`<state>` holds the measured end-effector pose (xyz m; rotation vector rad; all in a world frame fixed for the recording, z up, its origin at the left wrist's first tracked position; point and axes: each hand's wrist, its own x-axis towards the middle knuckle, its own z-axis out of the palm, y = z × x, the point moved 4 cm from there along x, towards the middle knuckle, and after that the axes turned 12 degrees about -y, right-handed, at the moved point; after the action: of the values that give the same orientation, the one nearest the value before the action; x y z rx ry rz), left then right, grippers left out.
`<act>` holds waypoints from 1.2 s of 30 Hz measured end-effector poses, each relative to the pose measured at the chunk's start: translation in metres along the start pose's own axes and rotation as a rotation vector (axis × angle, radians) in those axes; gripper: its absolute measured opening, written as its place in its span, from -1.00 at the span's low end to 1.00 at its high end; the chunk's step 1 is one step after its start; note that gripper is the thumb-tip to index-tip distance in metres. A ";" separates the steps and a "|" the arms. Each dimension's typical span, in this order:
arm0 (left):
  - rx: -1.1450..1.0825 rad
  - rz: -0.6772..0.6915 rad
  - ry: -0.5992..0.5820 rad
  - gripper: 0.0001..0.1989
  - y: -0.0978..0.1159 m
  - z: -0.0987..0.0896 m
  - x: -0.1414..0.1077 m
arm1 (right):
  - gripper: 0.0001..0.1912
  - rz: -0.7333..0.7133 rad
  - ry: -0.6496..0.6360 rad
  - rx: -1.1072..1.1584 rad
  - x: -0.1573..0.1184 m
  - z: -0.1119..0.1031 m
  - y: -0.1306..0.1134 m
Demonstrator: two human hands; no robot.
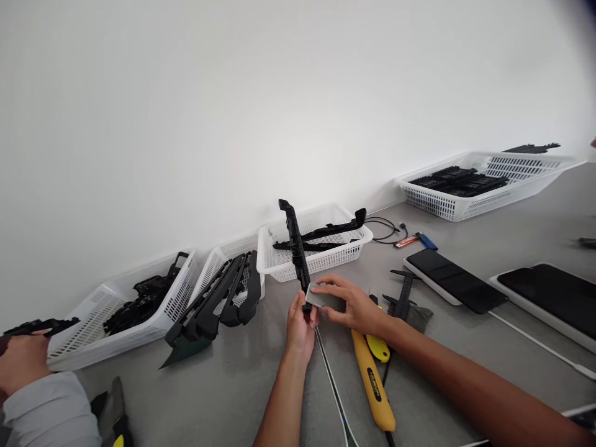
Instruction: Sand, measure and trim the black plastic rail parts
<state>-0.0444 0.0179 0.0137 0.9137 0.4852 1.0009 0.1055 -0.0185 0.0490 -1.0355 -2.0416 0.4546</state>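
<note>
My left hand (299, 326) is closed round the lower end of a long black plastic trim part (295, 242), which stands up at a slant in front of a white basket. In my right hand (351, 304) is a flat grey rectangular block (333, 300), pinched between thumb and fingers. One end of the block lies at the trim part's lower end, right by my left fingers; whether they touch is hard to see. Below my right forearm lies a yellow-handled tool (372, 385) with a cord, beside a yellow cutter (378, 349) and black calipers (404, 295).
White baskets (279, 273) holding black parts line the wall, with another basket (454, 211) at the back right. Two phones (454, 279) rest on white boxes at right. A lighter (426, 241) lies near a black cable. At far left, a co-worker's hand (25, 363) holds a black part.
</note>
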 end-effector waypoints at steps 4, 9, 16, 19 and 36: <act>0.014 0.001 -0.014 -0.49 0.001 0.001 0.000 | -0.54 0.025 0.040 -0.032 0.000 -0.003 0.002; 0.014 -0.019 0.015 -0.46 0.001 -0.001 -0.001 | -0.51 -0.054 0.028 -0.005 0.000 -0.006 -0.011; -0.006 -0.015 0.025 -0.47 0.001 0.000 -0.001 | -0.46 -0.019 -0.005 0.072 0.001 -0.006 -0.010; -0.007 -0.018 0.029 -0.49 -0.001 -0.001 0.000 | -0.47 0.015 -0.015 0.048 0.000 -0.003 -0.009; 0.077 -0.012 0.057 -0.47 0.000 -0.003 -0.001 | -0.51 -0.007 -0.042 -0.022 0.000 -0.004 -0.012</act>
<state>-0.0466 0.0181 0.0118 0.9515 0.5794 1.0053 0.1021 -0.0257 0.0588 -1.0391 -2.0911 0.4544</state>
